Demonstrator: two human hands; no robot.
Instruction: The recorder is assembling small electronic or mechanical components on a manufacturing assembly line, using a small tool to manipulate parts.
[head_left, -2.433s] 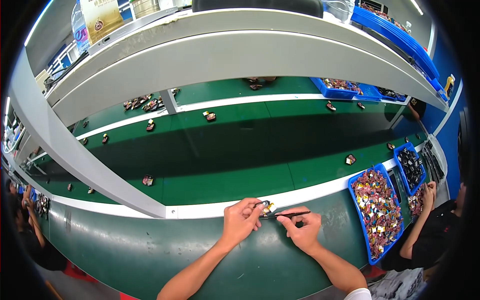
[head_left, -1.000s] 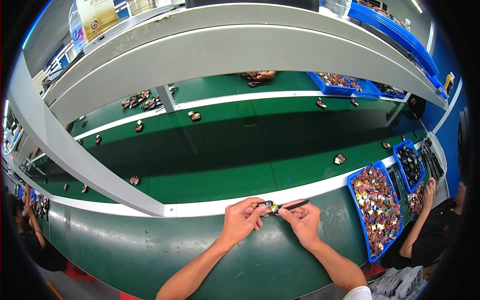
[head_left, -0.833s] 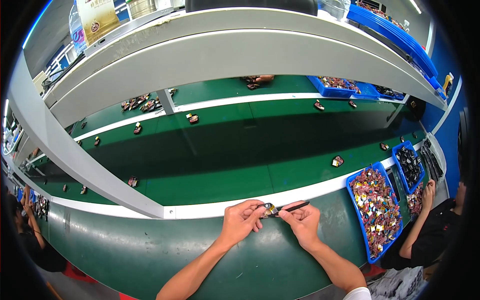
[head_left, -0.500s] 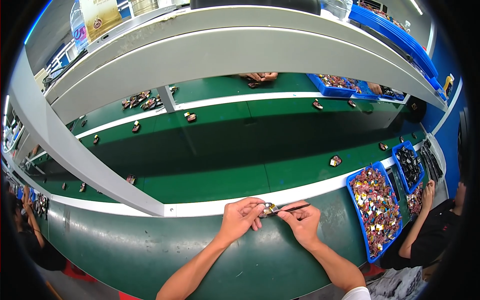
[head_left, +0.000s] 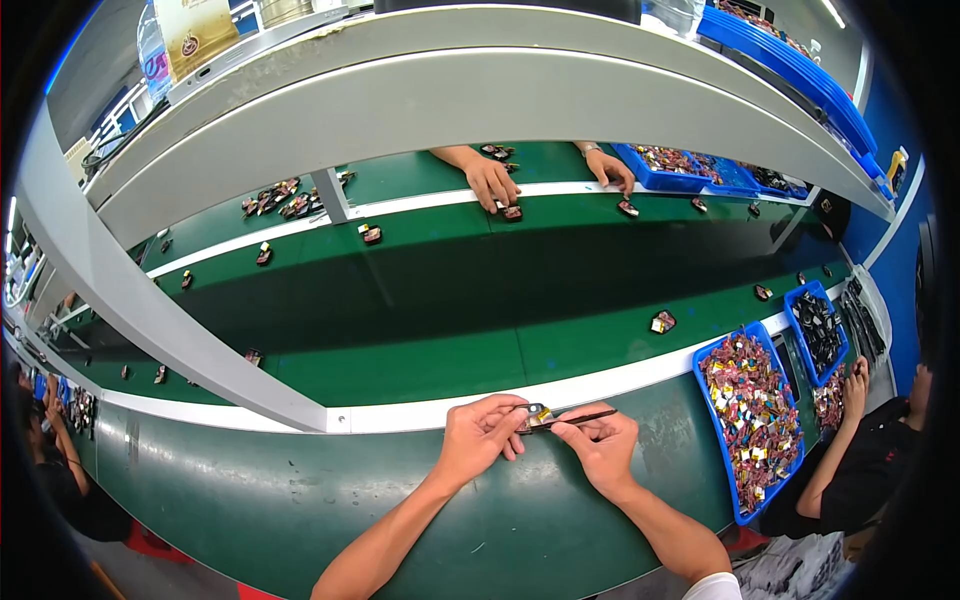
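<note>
Basically, L hand [head_left: 483, 437] & R hand [head_left: 598, 445] both up over worktop [head_left: 400, 510], near side of green belt [head_left: 420, 370], about at its wht rail [head_left: 640, 373]. L hand: thumb + fingers pinched narrow on small part [head_left: 536, 414], blk casing w/ yel & wht bits. Part = betw the two hands, held on near side of belt. R hand: also narrow, gripping thin blk tool [head_left: 588, 417], its L end at the part; exact contact too small to tell. Same near side, toward belt's R end: big blue tray [head_left: 718, 440] heaped w/ red, yel, wht pcs, then smaller blue tray [head_left: 830, 379] w/ blk pcs; co-worker's hand [head_left: 855, 388] close by, grip unclear. On belt, near half: loose dark unit [head_left: 663, 322]. Belt's far edge: another person's hand [head_left: 488, 182], fingers down at dark pc [head_left: 511, 213]; second far hand [head_left: 606, 167] to its R, fingertips by another pc [head_left: 628, 208], touching or not can't tell. Beyond belt: far blue tray [head_left: 672, 184], pile of dark pcs [head_left: 270, 199] toward L end
</note>
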